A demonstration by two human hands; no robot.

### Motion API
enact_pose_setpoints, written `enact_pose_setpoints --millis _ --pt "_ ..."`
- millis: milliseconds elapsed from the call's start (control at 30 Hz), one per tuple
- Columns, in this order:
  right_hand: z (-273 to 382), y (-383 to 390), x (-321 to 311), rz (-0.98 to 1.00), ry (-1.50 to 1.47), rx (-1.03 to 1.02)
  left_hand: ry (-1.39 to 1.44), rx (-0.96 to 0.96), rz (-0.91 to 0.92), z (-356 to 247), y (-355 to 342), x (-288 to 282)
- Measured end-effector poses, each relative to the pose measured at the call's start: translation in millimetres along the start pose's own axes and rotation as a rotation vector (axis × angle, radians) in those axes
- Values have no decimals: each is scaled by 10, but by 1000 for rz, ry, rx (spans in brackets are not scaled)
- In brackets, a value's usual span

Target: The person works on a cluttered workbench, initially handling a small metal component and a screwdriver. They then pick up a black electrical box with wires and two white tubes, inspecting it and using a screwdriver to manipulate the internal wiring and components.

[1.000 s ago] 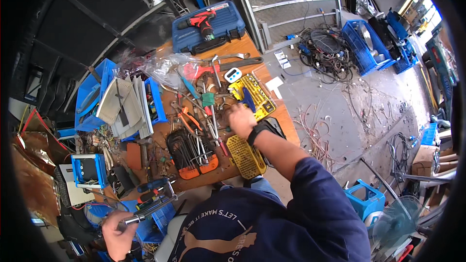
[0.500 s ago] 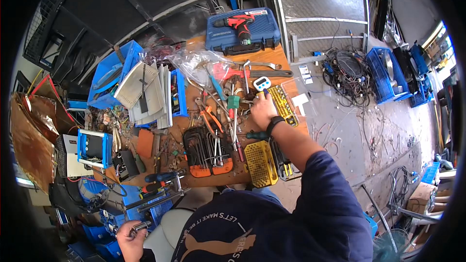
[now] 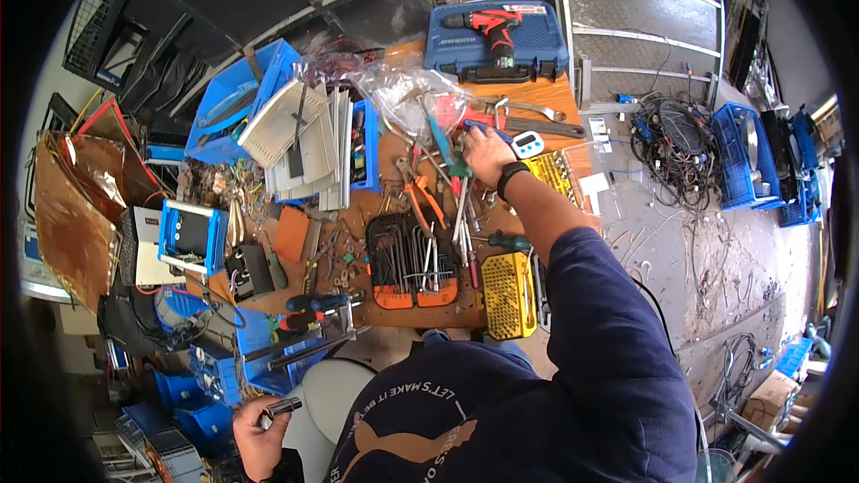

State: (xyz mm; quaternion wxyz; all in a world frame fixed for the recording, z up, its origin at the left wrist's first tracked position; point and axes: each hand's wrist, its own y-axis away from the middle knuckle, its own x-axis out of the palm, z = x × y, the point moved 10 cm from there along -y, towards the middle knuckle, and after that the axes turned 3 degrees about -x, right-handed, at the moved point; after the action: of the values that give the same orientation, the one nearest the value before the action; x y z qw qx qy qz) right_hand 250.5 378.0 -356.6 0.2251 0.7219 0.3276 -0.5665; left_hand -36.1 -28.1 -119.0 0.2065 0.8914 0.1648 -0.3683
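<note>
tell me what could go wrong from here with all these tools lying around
The right hand, seemingly gripping a blue tool, might knock the white device right beside it. The red-and-black drill lies loose on the blue case, so a bump could slide it off. The left hand holds a metal piece away from the tabletop; if it slips, it might drop below.

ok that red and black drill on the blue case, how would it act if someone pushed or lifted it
The drill looks rigid and probably fairly heavy, given its thick body and chunky grip base. Lying on its side atop the case, it seems likelier to slide or swivel than roll, since the grip juts out.
</note>
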Motion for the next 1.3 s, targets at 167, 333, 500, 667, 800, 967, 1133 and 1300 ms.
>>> enact_pose_setpoints --millis 167,333,500,667,800,967,1133,1300 --pt "-93 192 -336 -164 -308 234 -37 19 -61 110 -93 2" --pt "314 942 -1186 -267 -984 290 -60 49 -20 -57 -285 276" --pt "1331 1416 -1630 -184 -1469 -95 -215 427 154 -996 -565 1085" --pt "1467 1600 -1716 -181 -1519 -59 -238 661 268 -1503 -632 1796" --pt "1308 1747 -1552 -250 -1612 73 -132 651 364 -1653 -603 2142" --pt "1320 1896 -1466 -251 -1571 109 -168 585 444 -1413 -627 2427" --pt "1446 1879 -1410 -196 -1554 73 -162 551 475 -1160 -641 2351" --pt "1226 2001 -985 -129 -1488 237 51 328 393 -725 -805 1717"
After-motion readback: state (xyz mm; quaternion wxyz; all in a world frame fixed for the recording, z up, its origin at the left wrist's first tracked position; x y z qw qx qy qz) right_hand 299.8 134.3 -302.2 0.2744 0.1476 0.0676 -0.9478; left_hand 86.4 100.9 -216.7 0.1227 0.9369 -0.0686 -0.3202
